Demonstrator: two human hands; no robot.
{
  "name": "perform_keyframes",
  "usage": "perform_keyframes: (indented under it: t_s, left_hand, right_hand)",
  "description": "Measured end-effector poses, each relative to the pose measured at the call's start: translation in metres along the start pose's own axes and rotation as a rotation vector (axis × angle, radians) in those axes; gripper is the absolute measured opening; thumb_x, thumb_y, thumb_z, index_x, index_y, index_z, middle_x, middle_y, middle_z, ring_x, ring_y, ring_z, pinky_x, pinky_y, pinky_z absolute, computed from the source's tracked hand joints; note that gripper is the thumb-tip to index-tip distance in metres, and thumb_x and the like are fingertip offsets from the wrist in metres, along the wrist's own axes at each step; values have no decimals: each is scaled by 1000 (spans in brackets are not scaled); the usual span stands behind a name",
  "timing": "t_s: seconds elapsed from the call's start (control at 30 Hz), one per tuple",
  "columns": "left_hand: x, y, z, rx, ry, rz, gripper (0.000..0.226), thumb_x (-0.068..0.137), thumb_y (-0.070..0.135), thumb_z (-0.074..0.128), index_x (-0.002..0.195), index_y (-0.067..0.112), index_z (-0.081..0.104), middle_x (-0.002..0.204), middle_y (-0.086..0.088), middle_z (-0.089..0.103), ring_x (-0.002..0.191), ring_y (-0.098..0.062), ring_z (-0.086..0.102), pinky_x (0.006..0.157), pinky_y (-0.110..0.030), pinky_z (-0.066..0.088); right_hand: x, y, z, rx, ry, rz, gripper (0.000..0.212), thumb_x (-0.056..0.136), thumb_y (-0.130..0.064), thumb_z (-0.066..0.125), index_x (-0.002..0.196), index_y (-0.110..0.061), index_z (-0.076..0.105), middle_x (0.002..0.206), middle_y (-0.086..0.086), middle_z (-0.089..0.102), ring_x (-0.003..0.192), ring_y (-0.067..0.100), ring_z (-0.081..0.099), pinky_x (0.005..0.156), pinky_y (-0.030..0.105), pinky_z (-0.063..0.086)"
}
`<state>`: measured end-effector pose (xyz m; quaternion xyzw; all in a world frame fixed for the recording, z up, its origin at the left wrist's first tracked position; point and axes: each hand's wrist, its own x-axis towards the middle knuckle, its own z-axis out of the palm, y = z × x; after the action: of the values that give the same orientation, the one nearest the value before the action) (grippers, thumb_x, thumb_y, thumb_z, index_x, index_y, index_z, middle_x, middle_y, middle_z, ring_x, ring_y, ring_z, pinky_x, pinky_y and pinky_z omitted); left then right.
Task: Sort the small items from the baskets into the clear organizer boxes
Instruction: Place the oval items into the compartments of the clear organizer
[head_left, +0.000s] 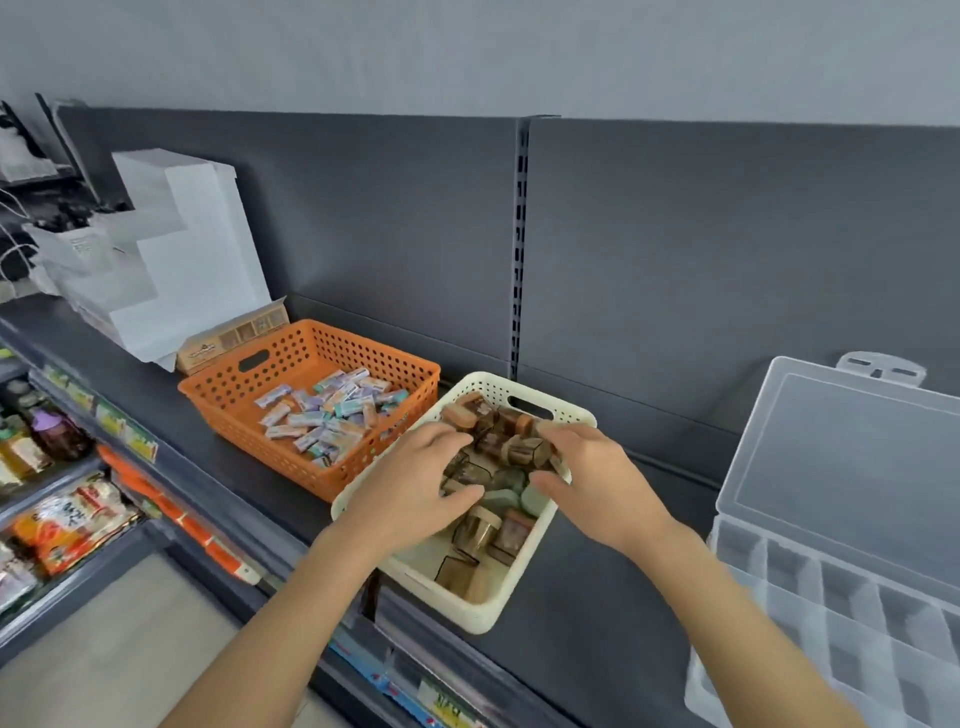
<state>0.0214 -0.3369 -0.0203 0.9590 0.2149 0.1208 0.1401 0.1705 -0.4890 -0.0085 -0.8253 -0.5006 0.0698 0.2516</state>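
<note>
We are reaching in with both forearms, our left hand (410, 483) and right hand (602, 488) curling fingers and thumbs around one clump of small brown items (511, 447) in the cream basket (467, 618) at centre. Squeezed from two sides, the clump is probably risking bursting apart, with pieces dropping back or off the shelf edge at six o'clock. At ten o'clock the orange basket (228, 395) is holding pastel wrapped packets (332, 415). At four o'clock the clear organizer (831, 597) is lying open, its lid standing up behind its divided compartments.
</note>
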Motion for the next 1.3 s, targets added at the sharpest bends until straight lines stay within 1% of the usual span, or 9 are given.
perform_keyframes:
  t_s: [0.13,0.2,0.3,0.53,0.83,1.0,1.13,1.2,1.3]
  left_hand:
    - [24,-29,-6,1,-23,108,60,88,47,55,142,28,38,144,14,33,129,-5,35,105,-25,36]
    - [39,-43,-13,-1,-22,150,57,89,46,55,140,28,40,143,12,34,129,-7,36,103,-30,40]
    - [55,-57,-15,13,-42,203,55,89,46,54,139,27,40,142,12,36,130,-8,35,103,-28,37]
    - [82,-69,-3,108,-40,267,68,90,56,47,145,18,35,146,2,36,137,-15,24,112,-31,24]
    - [104,-74,6,299,-102,276,72,84,59,55,137,12,47,150,-7,31,142,-25,16,116,-38,15]
    - [106,-73,10,260,-89,316,60,84,52,60,131,14,54,148,-4,36,142,-23,19,116,-37,17]
    - [103,-77,7,197,-117,333,63,83,49,64,134,14,50,146,-1,38,140,-18,22,114,-33,20]
    - [100,-78,4,102,-135,322,62,80,47,68,131,17,49,140,2,43,133,-15,32,109,-30,28]
    - [94,-78,-1,-130,-112,218,56,77,41,74,123,23,48,125,6,53,109,-10,50,87,-23,41]
  right_hand:
    - [21,-9,17,-39,22,76,31,91,-27,58,120,-17,55,106,-3,52,78,15,57,65,24,48]
    - [33,-14,23,-64,39,107,30,91,-26,59,119,-17,55,99,-4,49,73,15,55,62,25,47]
    - [43,-18,32,-102,30,167,31,90,-23,59,119,-15,53,106,-1,50,83,20,54,69,31,51]
    - [56,-26,51,-159,-11,282,46,91,-24,58,134,-13,45,134,7,45,119,25,46,90,34,48]
    - [66,-25,60,-222,-20,322,48,91,-24,58,136,-14,44,138,7,43,125,26,42,98,36,45]
    - [66,-21,65,-288,-25,303,36,89,-19,59,124,-13,52,125,7,52,121,26,44,94,40,48]
    - [68,-20,65,-311,-18,281,34,89,-9,55,123,-12,52,124,8,52,120,26,43,95,39,46]
    - [69,-18,65,-308,-6,267,35,89,-5,52,123,-12,52,122,9,53,118,27,44,94,37,47]
    - [71,-16,62,-300,-23,252,31,88,-10,55,119,-14,53,114,7,53,111,26,46,89,34,47]
